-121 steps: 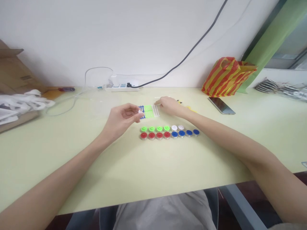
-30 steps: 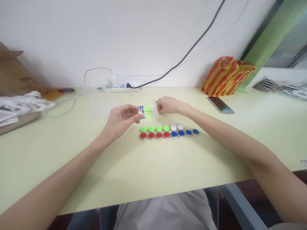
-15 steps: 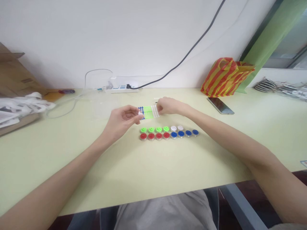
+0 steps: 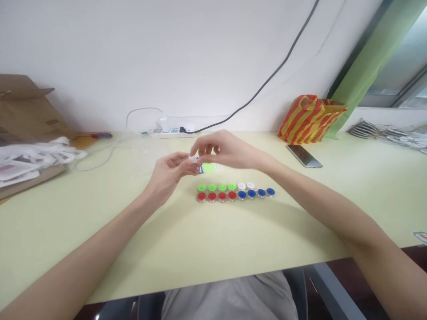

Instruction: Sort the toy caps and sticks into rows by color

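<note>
Between its thumb and fingers my left hand (image 4: pixel 173 174) holds a small white piece (image 4: pixel 192 158). My right hand (image 4: pixel 222 150) is at the same piece, its thumb and index finger closed in on it from the right; whether anything else is between them is too small to tell. Partly hidden under the hands lie flat blue, green and white plastic strips (image 4: pixel 209 167). Nearer me stand two rows of small round clear containers: green tops (image 4: pixel 222 188) and two white tops (image 4: pixel 250 186) behind, red tops (image 4: pixel 222 196) and blue tops (image 4: pixel 251 194) in front.
A phone (image 4: pixel 304 156) lies at the right, before a red and yellow striped bag (image 4: pixel 310 120). A power strip (image 4: pixel 171 132) with a black cable sits by the wall. At the left are a cardboard box (image 4: pixel 30 106) and white strapped items (image 4: pixel 40 155).
My right hand has moved left from the white strips to the white piece at my left hand's fingertips. The view has tilted up slightly.
</note>
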Tool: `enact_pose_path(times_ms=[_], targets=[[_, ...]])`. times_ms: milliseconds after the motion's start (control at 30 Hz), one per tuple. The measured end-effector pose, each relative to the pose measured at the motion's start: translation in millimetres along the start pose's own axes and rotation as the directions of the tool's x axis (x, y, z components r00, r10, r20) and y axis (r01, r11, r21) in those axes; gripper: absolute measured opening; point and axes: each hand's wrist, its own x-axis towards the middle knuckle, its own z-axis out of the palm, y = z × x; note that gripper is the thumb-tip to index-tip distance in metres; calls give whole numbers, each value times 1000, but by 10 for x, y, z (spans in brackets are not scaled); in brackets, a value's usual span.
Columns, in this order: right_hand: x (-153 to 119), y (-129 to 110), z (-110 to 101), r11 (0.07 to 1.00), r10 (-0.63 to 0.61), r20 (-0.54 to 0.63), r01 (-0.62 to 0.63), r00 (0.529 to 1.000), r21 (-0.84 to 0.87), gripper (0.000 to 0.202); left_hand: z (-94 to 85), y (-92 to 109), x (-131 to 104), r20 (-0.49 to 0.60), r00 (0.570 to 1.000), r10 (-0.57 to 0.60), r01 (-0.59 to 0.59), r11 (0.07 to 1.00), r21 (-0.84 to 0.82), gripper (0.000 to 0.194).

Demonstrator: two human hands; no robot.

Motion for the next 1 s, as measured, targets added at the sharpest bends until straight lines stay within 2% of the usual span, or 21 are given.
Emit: enact_pose_path(times_ms=[133, 233, 333, 433, 567, 667, 800, 900, 1000], targets=[[-20, -161, 134, 999, -13, -71, 16, 997, 47, 11, -16, 7, -10, 62, 998, -22, 26, 997, -72, 42], [-18, -120, 140, 996, 34, -102, -26, 994, 83, 10, -17, 11, -24, 71, 997, -27, 32, 997, -73, 33], [-2, -43, 112, 985, 39, -72, -26, 997, 169, 8, -5, 9, -40, 99, 994, -38, 45, 997, -67, 29], [21, 21, 82, 977, 29, -21, -24, 999, 213, 7, 23, 2, -58, 126, 990, -69, 75, 996, -47, 36], [-35, 39, -20, 992, 54, 8, -54, 999, 111, 8, 62, -16, -70, 182, 980, -82, 87, 996, -17, 54], [-240, 35, -157, 988, 142, 23, -140, 990, -60, 9, 61, -21, -62, 182, 979, -93, 88, 995, 40, 61], [-704, 103, -357, 893, 327, 70, -284, 942, -349, 16, 31, -6, -36, 123, 987, -99, 87, 991, 98, 59], [-1045, 192, -470, 828, 468, 104, -393, 878, -400, 14, 3, 7, -14, 64, 994, -94, 85, 989, 123, 53], [-1269, 273, -503, 797, 529, 103, -451, 842, -401, 13, -31, 4, 8, 18, 997, -75, 72, 989, 132, 48]])
